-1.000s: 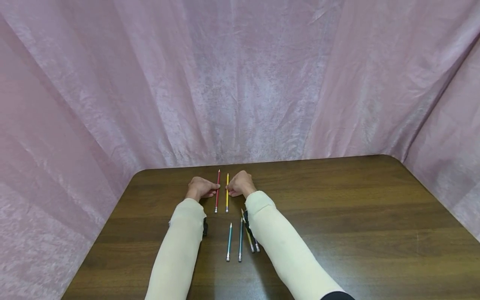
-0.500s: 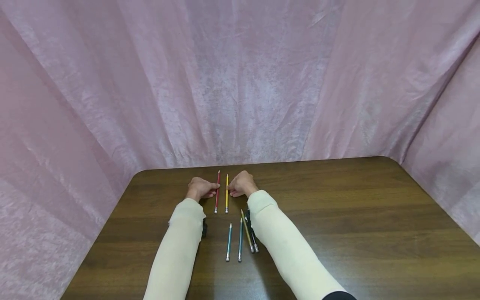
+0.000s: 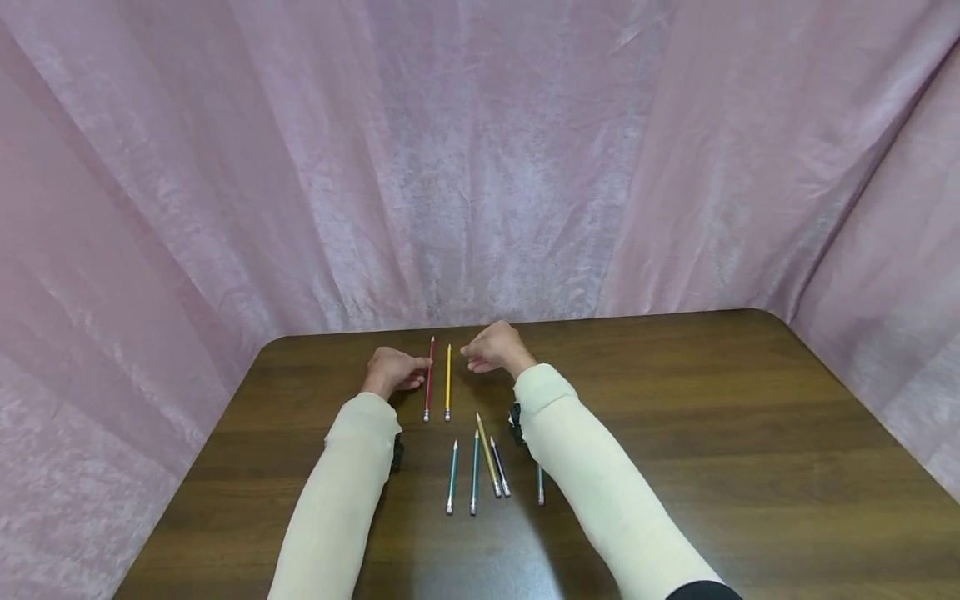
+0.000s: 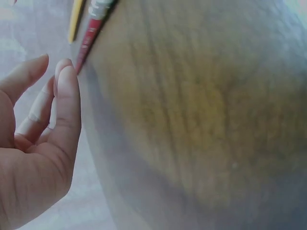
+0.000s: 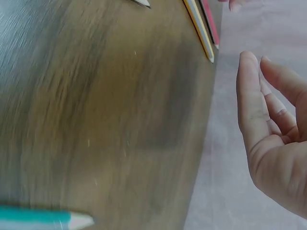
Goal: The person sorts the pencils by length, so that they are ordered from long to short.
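Observation:
In the head view, a red pencil (image 3: 428, 396) and a yellow pencil (image 3: 448, 385) lie side by side near the table's far edge, tips pointing away. My left hand (image 3: 393, 369) is just left of the red pencil, its fingertips right at the shaft. The left wrist view shows a gap between thumb and index finger (image 4: 68, 96), with the red pencil (image 4: 90, 38) beyond them. My right hand (image 3: 495, 347) hovers to the right of the yellow pencil, apart from it. Its thumb and index finger (image 5: 249, 96) hold nothing in the right wrist view.
Nearer me lie two teal pencils (image 3: 452, 479), a gold pencil (image 3: 487, 454) and a dark pencil (image 3: 500, 468) close beside it. Another teal pencil (image 3: 541, 486) is partly hidden by my right sleeve. A pink curtain (image 3: 480, 167) hangs behind the brown wooden table (image 3: 712, 417).
My right hand has let go of the yellow pencil and moved up and to the right. My left hand stays beside the red pencil. Another teal pencil shows by my right sleeve.

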`<control>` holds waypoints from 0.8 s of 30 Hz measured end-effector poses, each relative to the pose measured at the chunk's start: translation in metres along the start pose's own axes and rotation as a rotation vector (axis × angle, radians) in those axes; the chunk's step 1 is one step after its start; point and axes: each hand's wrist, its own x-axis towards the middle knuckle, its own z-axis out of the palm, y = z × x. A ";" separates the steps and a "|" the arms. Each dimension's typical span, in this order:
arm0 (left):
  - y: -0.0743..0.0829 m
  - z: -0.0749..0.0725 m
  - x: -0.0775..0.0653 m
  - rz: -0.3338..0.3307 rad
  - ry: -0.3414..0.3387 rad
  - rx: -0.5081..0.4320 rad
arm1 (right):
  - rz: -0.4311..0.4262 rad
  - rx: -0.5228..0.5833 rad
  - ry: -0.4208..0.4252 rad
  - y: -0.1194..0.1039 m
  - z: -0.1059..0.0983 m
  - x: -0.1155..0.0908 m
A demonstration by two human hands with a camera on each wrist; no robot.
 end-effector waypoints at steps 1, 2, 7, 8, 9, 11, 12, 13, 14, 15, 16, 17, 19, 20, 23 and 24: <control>0.001 0.000 -0.001 0.011 -0.011 -0.004 | -0.013 -0.001 -0.005 -0.001 -0.003 -0.003; 0.002 -0.001 -0.002 0.024 -0.023 -0.008 | -0.023 -0.004 -0.007 -0.002 -0.006 -0.005; 0.009 -0.002 -0.010 0.061 -0.075 0.001 | -0.042 -0.020 -0.013 -0.006 -0.022 -0.017; 0.010 -0.002 -0.012 0.066 -0.080 0.002 | -0.042 -0.022 -0.017 -0.007 -0.025 -0.019; 0.012 -0.002 -0.014 0.070 -0.086 0.003 | -0.043 -0.022 -0.025 -0.008 -0.029 -0.021; 0.013 -0.002 -0.018 0.082 -0.107 -0.002 | -0.038 -0.031 -0.036 -0.007 -0.038 -0.026; 0.014 -0.001 -0.019 0.088 -0.120 -0.009 | -0.034 -0.036 -0.041 -0.007 -0.042 -0.028; 0.015 -0.001 -0.020 0.093 -0.130 -0.016 | -0.029 -0.036 -0.046 -0.006 -0.045 -0.031; 0.015 -0.001 -0.021 0.099 -0.141 -0.021 | -0.027 -0.039 -0.048 -0.005 -0.049 -0.033; 0.015 0.000 -0.022 0.103 -0.150 -0.026 | -0.024 -0.039 -0.052 -0.004 -0.053 -0.035; 0.016 0.000 -0.024 0.107 -0.156 -0.028 | -0.018 -0.038 -0.052 -0.003 -0.056 -0.037; 0.016 0.000 -0.025 0.113 -0.163 -0.031 | -0.015 -0.029 -0.054 -0.002 -0.058 -0.039; 0.016 0.001 -0.028 0.122 -0.172 -0.018 | -0.013 -0.015 -0.057 -0.001 -0.063 -0.042; 0.017 0.002 -0.030 0.129 -0.180 -0.010 | -0.015 -0.012 -0.059 0.000 -0.066 -0.044; 0.017 0.006 -0.036 0.138 -0.210 0.012 | -0.015 -0.005 -0.063 0.003 -0.071 -0.050; 0.017 0.007 -0.038 0.139 -0.219 0.017 | -0.014 -0.006 -0.063 0.004 -0.073 -0.052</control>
